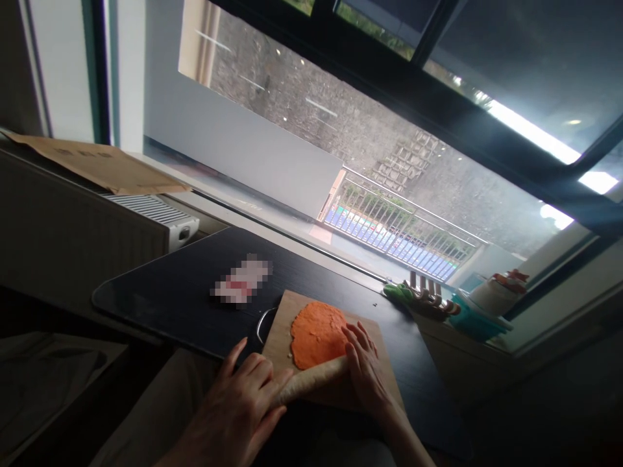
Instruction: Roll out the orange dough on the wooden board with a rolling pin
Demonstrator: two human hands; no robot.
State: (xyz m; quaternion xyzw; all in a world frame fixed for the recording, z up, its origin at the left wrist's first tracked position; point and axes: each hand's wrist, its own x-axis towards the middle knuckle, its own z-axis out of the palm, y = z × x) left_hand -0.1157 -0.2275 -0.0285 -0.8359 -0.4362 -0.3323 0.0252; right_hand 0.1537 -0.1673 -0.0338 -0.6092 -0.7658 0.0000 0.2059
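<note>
A pale wooden rolling pin (314, 379) lies across the near part of a wooden board (280, 321). Just beyond it, a flat, uneven round of orange dough (316, 334) rests on the board. My left hand (248, 392) grips the pin's left end between thumb and fingers, its index finger pointing outward. At the other end, my right hand (363, 363) bears on the pin with fingers reaching forward, the tips at the dough's right edge. The palm side of both hands is hidden.
The board sits on a dark table (185, 292). A blurred pale packet (243, 280) lies to the left, near a small dark dish (260, 327). On the right sill are a teal container (479, 321) and a green item (398, 293). Brown paper (102, 165) covers a radiator (150, 211).
</note>
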